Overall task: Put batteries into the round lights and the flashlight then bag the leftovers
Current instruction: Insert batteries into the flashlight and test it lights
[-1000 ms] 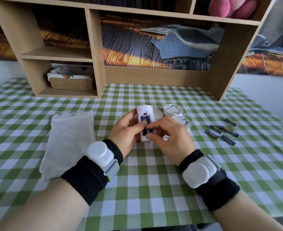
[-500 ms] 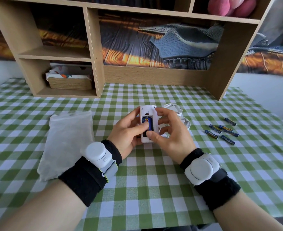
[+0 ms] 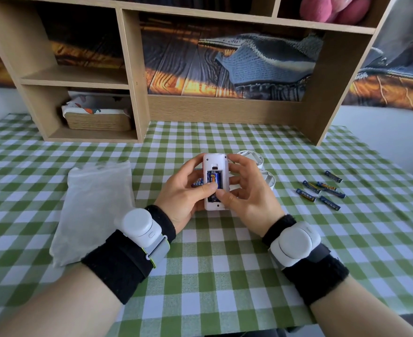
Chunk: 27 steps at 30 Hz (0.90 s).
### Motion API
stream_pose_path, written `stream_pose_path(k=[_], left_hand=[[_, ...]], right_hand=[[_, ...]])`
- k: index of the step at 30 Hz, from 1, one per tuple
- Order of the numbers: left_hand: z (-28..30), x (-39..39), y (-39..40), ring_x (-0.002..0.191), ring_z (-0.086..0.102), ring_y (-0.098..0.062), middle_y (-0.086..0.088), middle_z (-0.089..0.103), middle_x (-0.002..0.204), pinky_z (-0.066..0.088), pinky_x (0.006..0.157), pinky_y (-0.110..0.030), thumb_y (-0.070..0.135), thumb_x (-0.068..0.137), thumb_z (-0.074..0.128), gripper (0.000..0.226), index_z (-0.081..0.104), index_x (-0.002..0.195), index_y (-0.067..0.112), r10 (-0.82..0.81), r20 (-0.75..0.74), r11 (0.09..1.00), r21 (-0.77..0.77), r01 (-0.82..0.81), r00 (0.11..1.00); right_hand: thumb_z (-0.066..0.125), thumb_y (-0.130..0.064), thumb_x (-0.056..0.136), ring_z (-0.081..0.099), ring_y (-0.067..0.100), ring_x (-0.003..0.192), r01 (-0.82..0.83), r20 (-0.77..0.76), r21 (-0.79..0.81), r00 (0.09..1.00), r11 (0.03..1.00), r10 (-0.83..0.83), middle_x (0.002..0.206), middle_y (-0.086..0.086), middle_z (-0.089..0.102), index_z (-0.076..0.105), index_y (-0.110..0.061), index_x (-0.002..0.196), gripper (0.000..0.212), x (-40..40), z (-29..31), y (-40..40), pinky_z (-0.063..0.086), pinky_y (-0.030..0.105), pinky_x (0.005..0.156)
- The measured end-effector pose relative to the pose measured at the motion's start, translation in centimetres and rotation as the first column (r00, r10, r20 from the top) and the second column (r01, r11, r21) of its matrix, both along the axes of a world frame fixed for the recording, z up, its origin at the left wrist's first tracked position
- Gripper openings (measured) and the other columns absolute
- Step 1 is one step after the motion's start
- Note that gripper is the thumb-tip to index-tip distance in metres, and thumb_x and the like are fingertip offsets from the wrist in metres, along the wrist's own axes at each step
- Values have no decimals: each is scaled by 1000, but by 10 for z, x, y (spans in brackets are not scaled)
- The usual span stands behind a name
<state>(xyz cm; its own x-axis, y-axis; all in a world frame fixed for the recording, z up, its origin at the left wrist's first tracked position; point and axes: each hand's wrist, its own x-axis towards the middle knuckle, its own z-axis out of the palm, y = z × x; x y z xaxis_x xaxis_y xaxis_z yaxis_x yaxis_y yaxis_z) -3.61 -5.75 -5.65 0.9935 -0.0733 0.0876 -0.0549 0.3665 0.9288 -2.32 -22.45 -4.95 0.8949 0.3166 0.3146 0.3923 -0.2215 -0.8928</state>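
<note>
Wooden compartment shelf unit at the far edge of the green-and-white checked table; its top and sides are cut off by the frame, and a pink soft object in the upper right compartment is only partly seen. A woven basket sits in the lower left compartment. A frosted plastic bag lies flat to the left of the hands, its contents indistinct. Two round white lights lie behind the right hand, largely hidden by it. The left hand and right hand, fingers curled, both grip the white rectangular flashlight, held upright above the table centre with its battery bay open; both thumbs press a blue battery in the bay. Something with a blue label, partly hidden, sits between the left fingers. Five loose blue batteries lie well to the right. Bare cloth extends toward the near edge.
</note>
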Motion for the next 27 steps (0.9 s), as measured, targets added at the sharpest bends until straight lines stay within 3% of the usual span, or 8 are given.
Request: stream_pose_path(k=[4, 10, 16, 20, 22, 24, 27], left_hand=[[2, -1, -1, 105, 67, -38, -25, 65, 120, 58, 80, -50, 0, 93, 60, 47, 54, 135, 19, 11, -12, 1000, -4, -11, 1000], [2, 0, -1, 104, 68, -37, -22, 69, 116, 58, 80, -48, 3, 94, 58, 43, 55, 134, 19, 26, -45, 999, 19, -25, 999], [8, 2, 2, 103, 67, -29, -19, 67, 122, 57, 83, -46, 19, 99, 50, 36, 59, 133, 12, -30, -181, 978, -211, -9, 983], [10, 2, 7, 89, 69, -29, -21, 67, 111, 59, 76, -45, 28, 87, 62, 48, 61, 129, 5, -6, -238, 964, -258, -57, 971], [15, 0, 8, 83, 69, -30, -21, 67, 104, 60, 70, -47, 29, 92, 59, 41, 63, 124, 3, -34, -283, 941, -333, -66, 958], [18, -1, 9, 76, 70, -32, -20, 69, 95, 60, 63, -48, 33, 97, 55, 36, 67, 114, 3, -51, -325, 917, -390, -85, 944], [18, 0, 11, 64, 67, -30, -18, 71, 92, 57, 53, -37, 50, 99, 44, 52, 71, 103, 5, -79, -340, 919, -390, -64, 937]], right_hand=[[71, -17, 85, 62, 11, 105, -3, -1, -6, 1000, 1000, 3, 130, -11, 57, 36, -30, 142, 68, 1, -2, -1, 58, 43, 84], [67, -25, 86, 64, 13, 104, 11, 0, 3, 1000, 1000, -11, 125, -9, 61, 39, -29, 143, 64, 1, -2, -1, 58, 41, 86], [69, -14, 90, 65, 13, 95, 61, 3, 68, 998, 996, -61, 115, -7, 66, 46, -21, 140, 55, 3, 0, -5, 56, 32, 87], [66, -21, 91, 64, 19, 91, 111, -23, 117, 994, 987, -109, 108, -2, 68, 54, -29, 128, 40, 7, -2, -6, 56, 41, 80], [63, -24, 88, 64, 21, 86, 135, -34, 172, 991, 976, -131, 101, -1, 69, 58, -35, 119, 33, 9, -2, -7, 54, 38, 73], [61, -23, 87, 63, 18, 80, 166, -58, 250, 986, 954, -157, 93, -2, 69, 60, -32, 113, 27, 9, -1, -8, 51, 34, 68], [60, -15, 95, 61, 16, 73, 214, -106, 324, 976, 922, -190, 91, 6, 68, 61, -19, 115, 20, 9, 0, -9, 48, 34, 65]])
